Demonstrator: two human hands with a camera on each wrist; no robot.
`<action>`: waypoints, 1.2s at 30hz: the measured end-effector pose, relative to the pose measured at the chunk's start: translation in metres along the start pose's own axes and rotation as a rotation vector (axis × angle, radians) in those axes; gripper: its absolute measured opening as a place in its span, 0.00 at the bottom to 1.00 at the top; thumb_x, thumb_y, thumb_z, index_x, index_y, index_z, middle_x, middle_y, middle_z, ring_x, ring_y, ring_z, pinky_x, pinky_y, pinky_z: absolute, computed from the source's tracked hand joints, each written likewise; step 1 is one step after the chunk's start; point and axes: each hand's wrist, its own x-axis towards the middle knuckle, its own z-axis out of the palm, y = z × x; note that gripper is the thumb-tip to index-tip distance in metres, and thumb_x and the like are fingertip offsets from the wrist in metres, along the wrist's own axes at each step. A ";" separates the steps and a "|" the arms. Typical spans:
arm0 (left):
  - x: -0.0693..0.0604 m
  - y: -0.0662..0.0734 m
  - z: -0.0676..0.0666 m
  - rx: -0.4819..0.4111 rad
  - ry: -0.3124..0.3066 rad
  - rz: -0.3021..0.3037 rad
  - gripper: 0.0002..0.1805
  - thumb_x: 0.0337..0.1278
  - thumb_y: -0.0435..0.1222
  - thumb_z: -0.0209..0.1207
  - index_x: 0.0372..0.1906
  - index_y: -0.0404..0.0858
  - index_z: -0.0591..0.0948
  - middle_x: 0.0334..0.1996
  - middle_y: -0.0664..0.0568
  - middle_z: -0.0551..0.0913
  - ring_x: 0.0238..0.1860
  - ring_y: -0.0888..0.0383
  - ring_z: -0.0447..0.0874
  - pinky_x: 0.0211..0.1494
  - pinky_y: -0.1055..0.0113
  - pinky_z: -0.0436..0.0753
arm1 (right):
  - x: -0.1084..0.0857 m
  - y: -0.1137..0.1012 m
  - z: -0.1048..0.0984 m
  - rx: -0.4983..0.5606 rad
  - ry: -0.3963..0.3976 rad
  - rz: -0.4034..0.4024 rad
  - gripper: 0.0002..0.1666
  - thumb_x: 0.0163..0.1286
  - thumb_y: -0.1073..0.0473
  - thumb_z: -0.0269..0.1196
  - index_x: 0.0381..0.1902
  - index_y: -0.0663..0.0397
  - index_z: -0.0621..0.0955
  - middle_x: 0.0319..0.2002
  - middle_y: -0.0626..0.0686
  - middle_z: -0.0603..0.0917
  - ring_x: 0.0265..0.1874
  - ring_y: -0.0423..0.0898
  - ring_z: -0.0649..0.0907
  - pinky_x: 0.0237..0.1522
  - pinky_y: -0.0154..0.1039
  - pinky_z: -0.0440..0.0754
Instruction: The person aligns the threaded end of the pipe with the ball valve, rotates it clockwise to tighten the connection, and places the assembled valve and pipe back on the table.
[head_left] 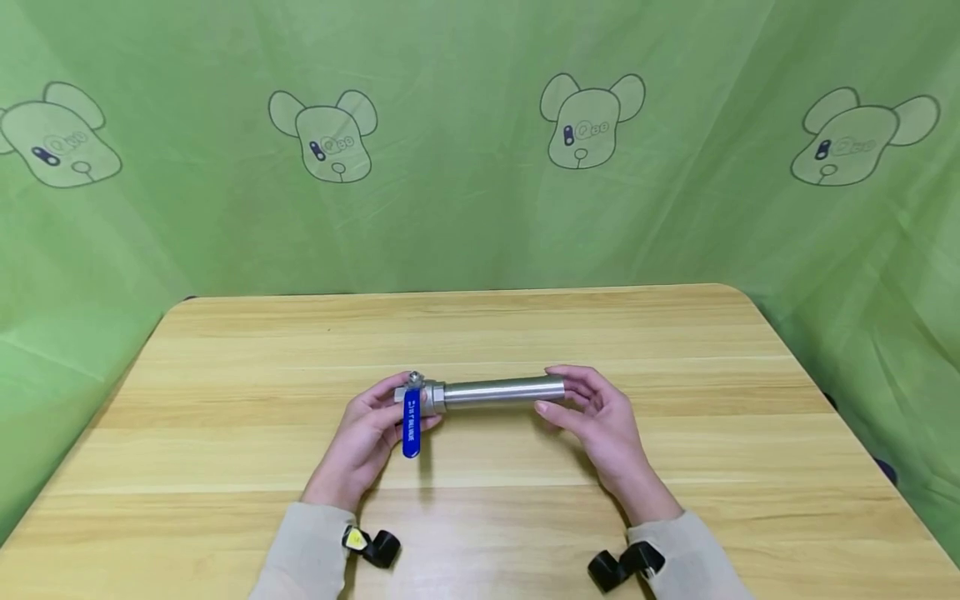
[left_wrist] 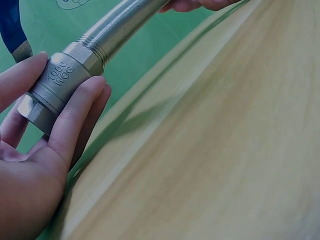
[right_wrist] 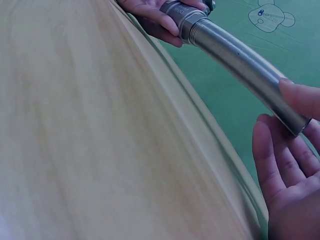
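Note:
In the head view, my left hand (head_left: 363, 442) grips a silver ball valve (head_left: 431, 397) with a blue lever handle (head_left: 412, 425) that points toward me. The valve body (left_wrist: 65, 75) reads "1000 WOG" in the left wrist view, between the thumb and curled fingers. A steel pipe (head_left: 502, 390) runs rightward from the valve, its threaded end in the valve's hex socket, a few threads showing. At the pipe's free end is my right hand (head_left: 603, 425), thumb on one side and fingers curled round the other. Valve and pipe are held above the table.
A light wood-grain table (head_left: 225, 433) with rounded far corners lies below the hands. Green cloth (head_left: 465, 208) printed with mouse-like heads hangs behind and at both sides. Black wrist cameras (head_left: 384, 550) are strapped over both beige sleeves (head_left: 307, 550).

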 end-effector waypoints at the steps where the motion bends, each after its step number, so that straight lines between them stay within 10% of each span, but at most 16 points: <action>1: 0.000 0.000 0.000 0.001 -0.001 0.000 0.33 0.69 0.20 0.56 0.78 0.29 0.67 0.57 0.48 0.86 0.53 0.54 0.92 0.66 0.54 0.92 | 0.000 0.000 0.000 0.002 0.006 -0.004 0.33 0.61 0.71 0.77 0.64 0.63 0.81 0.49 0.42 0.88 0.51 0.39 0.86 0.52 0.31 0.93; 36: 0.000 0.000 0.001 0.058 -0.005 -0.003 0.29 0.70 0.21 0.57 0.75 0.28 0.71 0.56 0.48 0.89 0.49 0.53 0.95 0.64 0.55 0.92 | -0.001 -0.002 0.001 -0.018 0.004 0.052 0.27 0.69 0.66 0.75 0.62 0.70 0.80 0.36 0.44 0.90 0.30 0.42 0.91 0.35 0.32 0.92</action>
